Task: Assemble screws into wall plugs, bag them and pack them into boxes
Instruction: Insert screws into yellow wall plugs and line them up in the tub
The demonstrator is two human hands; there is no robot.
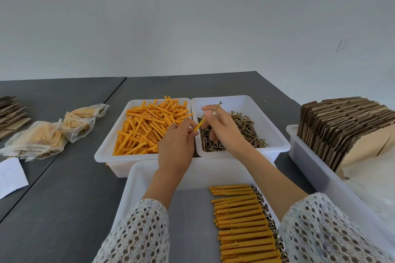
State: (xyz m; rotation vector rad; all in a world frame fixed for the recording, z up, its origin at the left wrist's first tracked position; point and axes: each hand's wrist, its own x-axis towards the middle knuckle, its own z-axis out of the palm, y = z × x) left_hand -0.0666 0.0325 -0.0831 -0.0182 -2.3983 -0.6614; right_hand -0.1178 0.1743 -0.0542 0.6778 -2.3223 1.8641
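Observation:
My left hand (177,145) pinches one orange wall plug (199,124) at its lower end, above the gap between two white bins. My right hand (222,128) pinches a brass screw (217,107) whose tip meets the plug's upper end; the screw head points up and away. The left bin (102,151) is heaped with loose orange plugs (147,128). The right bin (277,134) holds loose screws (245,130). A near white tray (136,177) carries a neat column of assembled plugs with screws (245,226) along its right side.
Several clear bags of assembled plugs (42,136) lie on the dark table at the left, beside a white paper sheet (10,175) and flat cardboard (10,113). A white bin of folded cardboard boxes (342,126) stands at the right.

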